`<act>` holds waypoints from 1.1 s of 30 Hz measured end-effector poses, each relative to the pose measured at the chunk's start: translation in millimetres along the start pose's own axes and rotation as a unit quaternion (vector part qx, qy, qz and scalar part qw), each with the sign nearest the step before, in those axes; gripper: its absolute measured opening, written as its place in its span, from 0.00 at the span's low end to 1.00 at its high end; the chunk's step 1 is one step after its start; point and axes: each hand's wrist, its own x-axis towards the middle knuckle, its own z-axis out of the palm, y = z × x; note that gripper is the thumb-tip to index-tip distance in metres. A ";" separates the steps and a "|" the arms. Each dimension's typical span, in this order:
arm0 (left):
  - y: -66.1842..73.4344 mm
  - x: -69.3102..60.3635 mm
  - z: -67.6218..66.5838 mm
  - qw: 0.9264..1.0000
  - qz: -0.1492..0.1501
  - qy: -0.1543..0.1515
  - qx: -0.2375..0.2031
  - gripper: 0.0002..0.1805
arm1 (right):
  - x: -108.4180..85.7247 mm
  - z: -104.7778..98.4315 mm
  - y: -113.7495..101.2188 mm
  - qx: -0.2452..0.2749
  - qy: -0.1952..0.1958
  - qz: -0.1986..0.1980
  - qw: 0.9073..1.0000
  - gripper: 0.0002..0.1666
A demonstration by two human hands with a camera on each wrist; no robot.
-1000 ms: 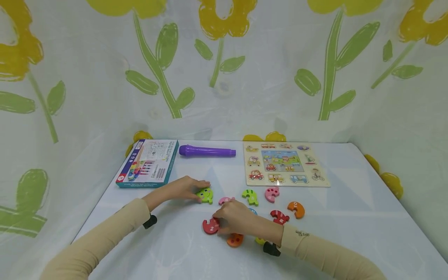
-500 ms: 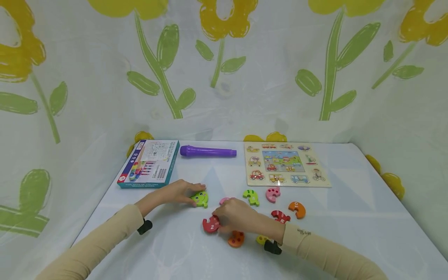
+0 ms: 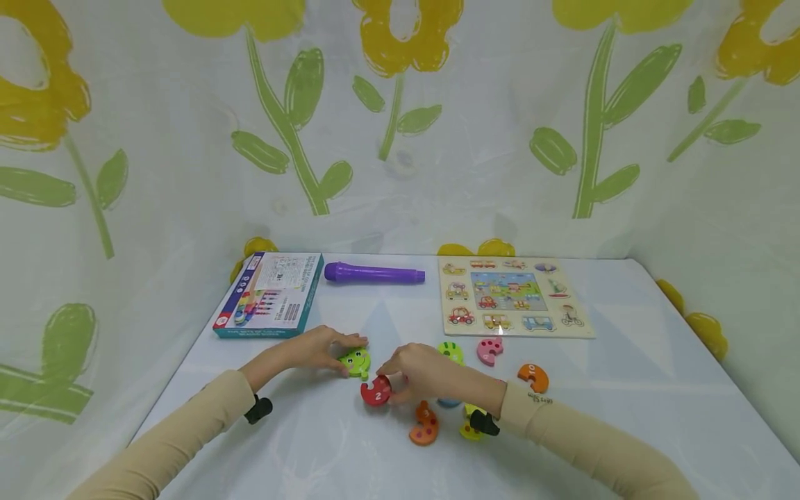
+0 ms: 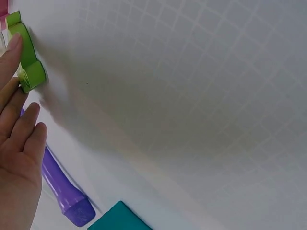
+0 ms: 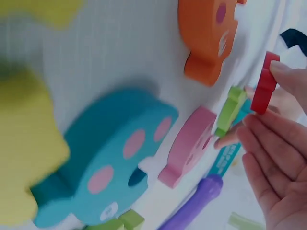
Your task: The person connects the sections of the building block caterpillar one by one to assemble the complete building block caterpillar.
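My left hand (image 3: 320, 348) pinches a green smiling-face puzzle piece (image 3: 356, 362) between thumb and fingers, left of the middle of the table. In the left wrist view the green piece (image 4: 29, 55) shows its edge, with the thumb across it. Just to the right and nearer, my right hand (image 3: 428, 373) pinches a red curved puzzle piece numbered 2 (image 3: 376, 393). The right wrist view shows the red piece (image 5: 265, 82) on edge between thumb and fingers. The red and green pieces are close together; whether they touch cannot be told.
Around the right hand lie orange (image 3: 424, 429), yellow (image 3: 470, 430), pink (image 3: 489, 351) and blue (image 5: 120, 158) pieces, and another orange one numbered 10 (image 3: 533, 376). Behind stand a boxed set (image 3: 270, 295), a purple microphone-shaped toy (image 3: 375, 273) and a wooden picture board (image 3: 453, 292).
My left hand has shifted left and nearer with the green piece. My right hand has carried the red piece slightly away from me, towards the green one.
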 end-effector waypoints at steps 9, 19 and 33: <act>-1.1 -0.9 0.9 1.000 0.003 0.000 -0.012 0.36 | 15.1 -1.4 10.6 -0.028 0.000 -0.033 0.999 0.25; -2.4 -0.6 0.5 1.000 0.005 -0.006 -0.019 0.36 | 25.1 -4.3 18.0 -0.006 -0.014 -0.038 0.999 0.26; -1.5 -1.0 -0.5 1.000 0.003 -0.008 -0.024 0.36 | 33.7 -0.9 23.4 -0.044 -0.024 -0.060 0.997 0.25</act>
